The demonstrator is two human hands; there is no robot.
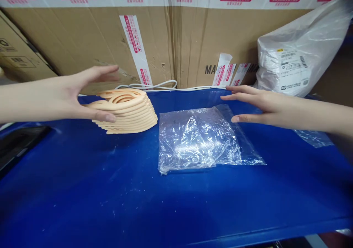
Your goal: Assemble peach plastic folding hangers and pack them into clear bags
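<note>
A slanted stack of several flat peach-coloured plastic pieces (129, 112) stands at the back left of the blue table (110, 189). My left hand (74, 93) reaches toward it from the left, open, thumb against the stack's near left edge and fingers spread above its far side. A pile of clear plastic bags (201, 137) lies flat in the middle. My right hand (253, 102) hovers open at the pile's far right corner, fingers stretched out, thumb close to the bag's edge.
Large cardboard boxes (176, 45) with red-and-white tape wall off the back. A white cable (165, 86) runs along their base. A white plastic sack with a label (298, 56) sits at the back right. A dark flat object (19, 141) lies at the left edge.
</note>
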